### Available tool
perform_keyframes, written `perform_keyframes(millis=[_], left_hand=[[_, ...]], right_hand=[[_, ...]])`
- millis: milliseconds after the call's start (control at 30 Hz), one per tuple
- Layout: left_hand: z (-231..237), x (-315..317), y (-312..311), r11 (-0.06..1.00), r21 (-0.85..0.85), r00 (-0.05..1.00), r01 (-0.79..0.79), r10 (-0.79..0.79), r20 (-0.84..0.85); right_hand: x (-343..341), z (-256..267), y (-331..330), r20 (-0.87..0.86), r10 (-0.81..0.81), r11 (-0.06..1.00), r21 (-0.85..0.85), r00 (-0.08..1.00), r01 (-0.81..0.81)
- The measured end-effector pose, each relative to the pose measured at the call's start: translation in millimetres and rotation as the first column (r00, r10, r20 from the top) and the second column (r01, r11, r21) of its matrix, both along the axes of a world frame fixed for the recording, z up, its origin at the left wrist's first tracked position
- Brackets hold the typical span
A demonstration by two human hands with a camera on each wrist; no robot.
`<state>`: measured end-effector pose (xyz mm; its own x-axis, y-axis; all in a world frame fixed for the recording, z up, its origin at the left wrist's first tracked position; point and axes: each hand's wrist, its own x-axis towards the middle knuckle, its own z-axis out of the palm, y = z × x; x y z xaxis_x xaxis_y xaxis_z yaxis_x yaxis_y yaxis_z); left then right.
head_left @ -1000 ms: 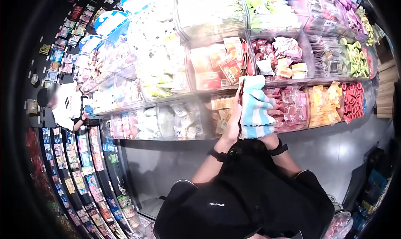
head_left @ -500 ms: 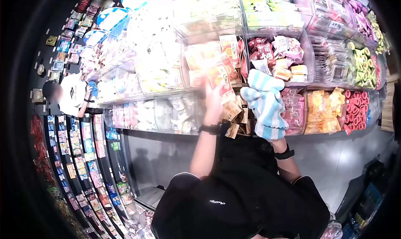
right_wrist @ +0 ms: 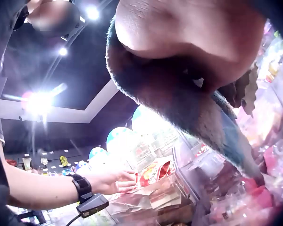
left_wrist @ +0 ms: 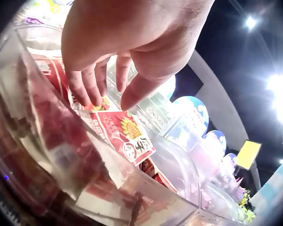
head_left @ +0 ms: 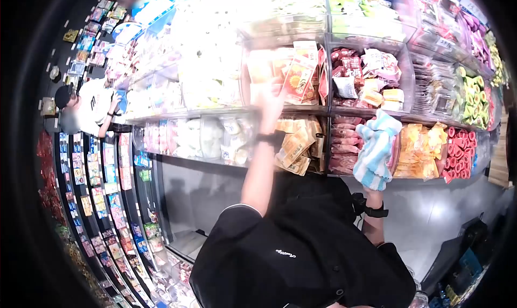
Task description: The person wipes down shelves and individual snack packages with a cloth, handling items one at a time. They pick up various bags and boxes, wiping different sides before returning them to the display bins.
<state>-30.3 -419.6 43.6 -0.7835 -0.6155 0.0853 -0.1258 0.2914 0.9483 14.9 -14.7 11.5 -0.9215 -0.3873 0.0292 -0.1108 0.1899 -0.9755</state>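
Over pink packets [head_left: 344, 141], the striped cloth [head_left: 378, 149] farther right than before.

Blurred Chinese characters [left_wrist: 140, 146] on red packet [left_wrist: 115, 131], unreadable script [head_left: 285, 253] on black shirt [head_left: 309, 270]

Clear tiered bins [head_left: 301, 109], red packets [head_left: 300, 81], brown packets [head_left: 294, 147], yellow-orange packets [head_left: 420, 151]

The left hand [head_left: 271, 104] reaches to red packets [head_left: 299, 79] in a clear bin; the right hand [head_left: 372, 195] holds a blue-and-white striped towel [head_left: 378, 146] beside orange packets [head_left: 419, 146].
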Motion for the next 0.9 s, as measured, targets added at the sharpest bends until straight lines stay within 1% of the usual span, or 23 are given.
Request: perform_keyframes(millis=[33, 133, 167, 200, 267, 333, 367, 400, 433, 500, 533, 600, 667, 700, 733, 800, 833, 867, 900], left_hand=[[-2, 7, 7, 0.998, 0.055, 0.997, -0.026, 0.030, -0.075], [2, 28, 7, 0.995, -0.093, 0.992, -0.025, 0.013, -0.123], [3, 35, 4, 0.995, -0.090, 0.995, -0.037, 0.028, -0.097], [5, 42, 0, 0.995, -0.088, 0.996, -0.048, 0.042, -0.072], [10, 63, -5, 0.968, -0.154, 0.968, -0.197, 0.168, -0.185], [14, 85, -17, 0.932, -0.186, 0.945, -0.311, 0.281, -0.168], [14, 97, -33, 0.914, -0.271, 0.952, -0.302, 0.273, -0.140], [24, 106, -41, 0.857, -0.348, 0.924, -0.380, 0.338, -0.176], [3, 114, -61, 0.859, -0.268, 0.895, -0.436, 0.383, -0.228], [-7, 131, -99, 0.828, -0.312, 0.884, -0.466, 0.416, -0.216], [-7, 141, -117, 0.794, -0.431, 0.902, -0.428, 0.404, -0.151], [5, 154, -146, 0.708, -0.590, 0.900, -0.387, 0.431, -0.072], [16, 167, -175, 0.650, -0.696, 0.934, -0.305, 0.345, -0.087], [31, 169, -189, 0.554, -0.798, 0.955, -0.237, 0.285, -0.085], [40, 176, -196, 0.249, -0.966, 0.939, -0.072, 0.344, 0.019], [35, 175, -233, 0.576, -0.808, 0.981, -0.125, 0.191, -0.016], [35, 179, -245, 0.722, -0.689, 0.997, -0.061, 0.077, -0.007], [43, 181, -253, 0.840, -0.543, 1.000, 0.010, -0.024, -0.019], [42, 181, -272, 0.782, -0.613, 0.993, 0.115, -0.107, 0.049]], right_hand=[[-3, 8, -5, 0.329, 0.092, 0.879, -0.471, 0.940, 0.079], [-16, -1, -14, 0.516, 0.207, 0.718, -0.657, 0.831, 0.229], [-19, -4, -14, 0.548, 0.229, 0.680, -0.682, 0.805, 0.271], [-17, -3, -14, 0.551, 0.214, 0.688, -0.671, 0.807, 0.276], [-8, -1, -15, 0.531, 0.132, 0.741, -0.613, 0.837, 0.273], [4, 2, -18, 0.489, 0.031, 0.804, -0.530, 0.872, 0.268], [8, 4, -22, 0.467, -0.008, 0.825, -0.497, 0.884, 0.270], [11, 6, -27, 0.444, -0.047, 0.840, -0.468, 0.895, 0.276], [15, 8, -34, 0.423, -0.082, 0.852, -0.440, 0.903, 0.284], [20, 14, -54, 0.376, -0.142, 0.864, -0.404, 0.916, 0.300], [25, 17, -65, 0.352, -0.175, 0.866, -0.389, 0.920, 0.313], [41, 22, -90, 0.316, -0.232, 0.870, -0.356, 0.920, 0.342], [59, 26, -111, 0.287, -0.285, 0.871, -0.322, 0.915, 0.372], [72, 29, -121, 0.267, -0.321, 0.870, -0.295, 0.909, 0.394], [84, 31, -130, 0.243, -0.366, 0.873, -0.245, 0.898, 0.422], [108, 30, -150, 0.266, -0.478, 0.804, -0.250, 0.837, 0.539], [118, 33, -160, 0.338, -0.513, 0.755, -0.260, 0.789, 0.602], [127, 35, -170, 0.375, -0.530, 0.725, -0.265, 0.761, 0.636], [137, 37, -180, 0.369, -0.530, 0.726, -0.268, 0.764, 0.633]])
